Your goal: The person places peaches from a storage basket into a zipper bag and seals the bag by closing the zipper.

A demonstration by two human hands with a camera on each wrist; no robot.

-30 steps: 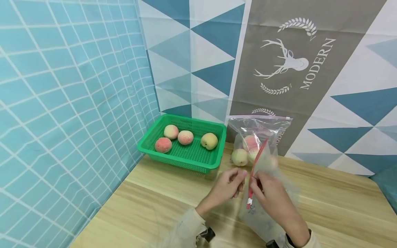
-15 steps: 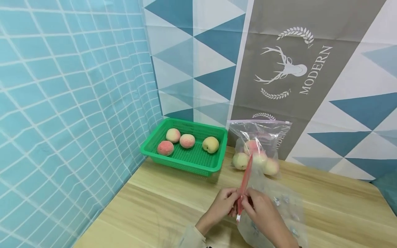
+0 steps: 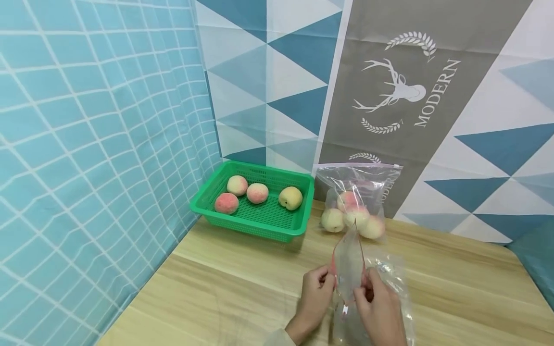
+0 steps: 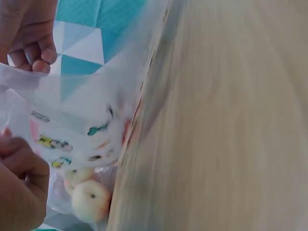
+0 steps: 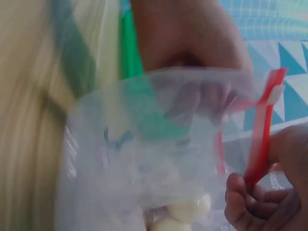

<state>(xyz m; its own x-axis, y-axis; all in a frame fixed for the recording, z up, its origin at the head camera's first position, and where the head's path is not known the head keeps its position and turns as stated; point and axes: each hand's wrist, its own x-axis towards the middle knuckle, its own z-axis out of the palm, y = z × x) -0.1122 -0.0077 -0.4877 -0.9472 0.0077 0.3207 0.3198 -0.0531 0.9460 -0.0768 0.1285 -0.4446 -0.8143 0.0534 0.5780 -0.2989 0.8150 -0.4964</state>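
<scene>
In the head view a clear zip bag (image 3: 346,274) with a red zip edge hangs upright over the table, its mouth spread apart into a pointed oval. The left hand (image 3: 313,295) pinches the left side of that red edge. Opposite it, the right hand (image 3: 378,302) pinches the other side between thumb and curled fingers. A white slider (image 3: 345,310) sits at the near end of the zip. Small printed pictures on the bag show in the left wrist view. Behind stands another clear zip bag (image 3: 368,180) with a pale purple zip, holding several peaches (image 3: 332,220).
A green plastic basket (image 3: 253,226) with several peaches (image 3: 257,193) stands at the back left against the patterned wall covering (image 3: 290,72). The wooden table (image 3: 225,283) stretches in front. A blue tiled-pattern sheet (image 3: 86,144) borders the left side.
The left hand has come to the red zip edge and taken hold of it. Both hands have drawn the two sides apart, so the bag's mouth has opened.
</scene>
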